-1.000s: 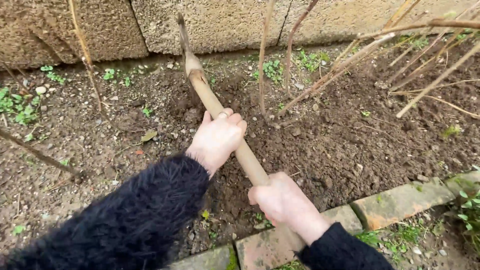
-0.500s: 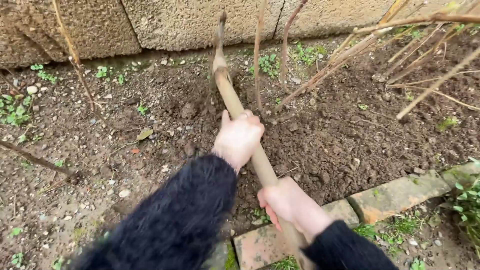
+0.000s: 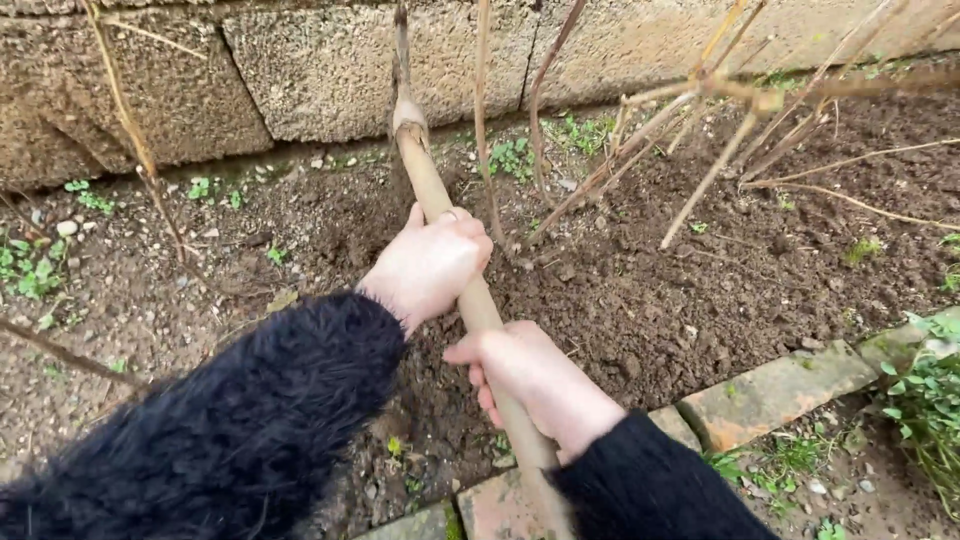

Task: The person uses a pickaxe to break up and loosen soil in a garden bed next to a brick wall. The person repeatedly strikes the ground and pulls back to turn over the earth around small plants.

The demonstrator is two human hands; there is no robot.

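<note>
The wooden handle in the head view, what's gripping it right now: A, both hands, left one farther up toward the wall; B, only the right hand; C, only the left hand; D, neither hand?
A: the left hand wraps the wooden handle nearer the block wall, and the right hand grips it lower down, close to the brick edging.

Both hands (image 3: 430,265) grip wooden handle (image 3: 475,300); dark soil (image 3: 650,290) below

Two bare hands, left hand (image 3: 428,265) and right hand (image 3: 535,380), one long pale wooden tool handle (image 3: 440,215), two fuzzy black sleeves (image 3: 220,430), three worn reddish edging bricks (image 3: 770,395), one rough grey block wall (image 3: 320,70), one dark soil bed (image 3: 650,290)
</note>
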